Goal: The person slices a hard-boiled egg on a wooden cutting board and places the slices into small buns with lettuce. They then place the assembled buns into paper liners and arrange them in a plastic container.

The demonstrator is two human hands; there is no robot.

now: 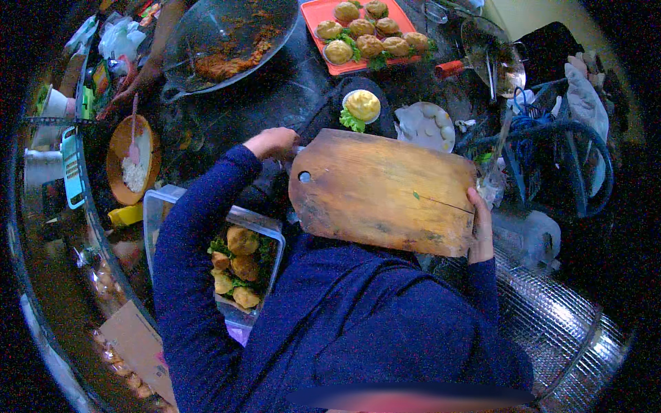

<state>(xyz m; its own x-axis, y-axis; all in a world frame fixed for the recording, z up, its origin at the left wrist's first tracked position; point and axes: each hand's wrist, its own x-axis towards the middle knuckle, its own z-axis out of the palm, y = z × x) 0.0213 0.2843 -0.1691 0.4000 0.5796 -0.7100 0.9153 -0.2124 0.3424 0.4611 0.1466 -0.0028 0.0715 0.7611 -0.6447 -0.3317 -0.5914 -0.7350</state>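
Observation:
A wooden cutting board [382, 189] with a hole at its left end and a crack on the right lies tilted before my torso. My right hand [480, 224] grips its right edge, fingers behind and partly hidden. Beside the board's upper left corner is my left hand [274, 143], its fingers curled closed; a small greyish thing shows at the fingertips, too unclear to name. Just beyond the board sits a golden fried bun in a paper cup [363, 106] with lettuce under it.
A wok [234, 41] with reddish filling stands far left, an orange-red tray [337, 69] of similar buns far centre. A clear box [275, 241] of fried pieces is under my left arm. A brown bowl [118, 165] holds white food. A foil roll [561, 323] lies right.

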